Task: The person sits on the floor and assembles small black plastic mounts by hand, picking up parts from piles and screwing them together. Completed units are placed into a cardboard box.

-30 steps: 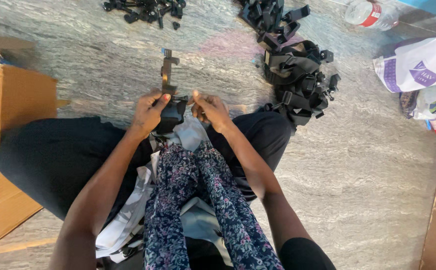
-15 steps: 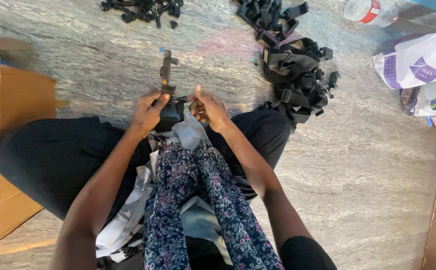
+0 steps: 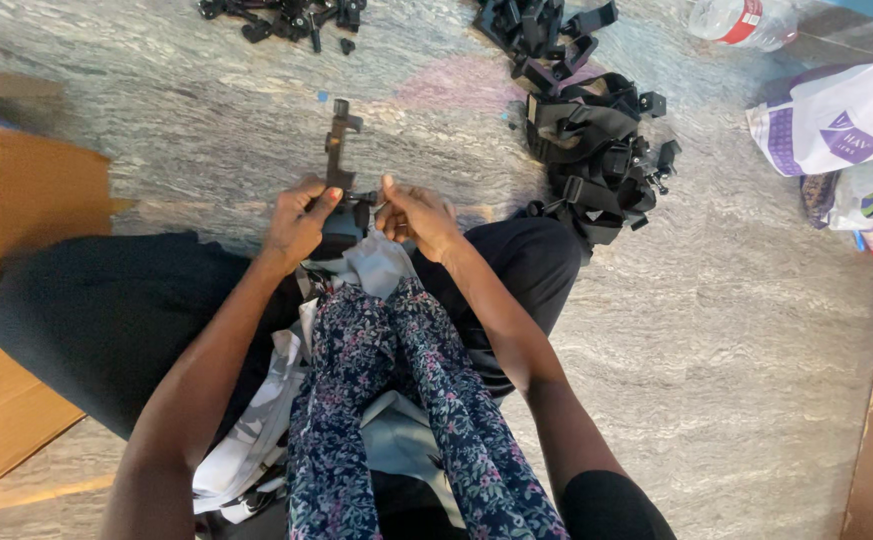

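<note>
Black bracket (image 3: 339, 150) is held upright over the lap, its lower end hidden behind both hands and a dark fitting (image 3: 344, 222) gripped there; the join between the two parts cannot be made out. The left hand (image 3: 296, 222) is wrapped around the bracket's base with the fingers closed on it. The right hand (image 3: 418, 212) is pinched on a small part at the fitting's side, too small to identify.

In the head view, the floor (image 3: 736, 350) is grey and streaked. A heap of black straps and clamps (image 3: 591, 140) lies to the right of the hands, well apart from a scatter of small black parts (image 3: 286, 15) cut off by the top edge. An open cardboard box (image 3: 31, 300) stands at the left, partly out of frame. A plastic bottle (image 3: 741, 20) and white bags (image 3: 836, 125) are seen at the upper right.

The bracket is slim, matte black, with a notched, stepped top.
</note>
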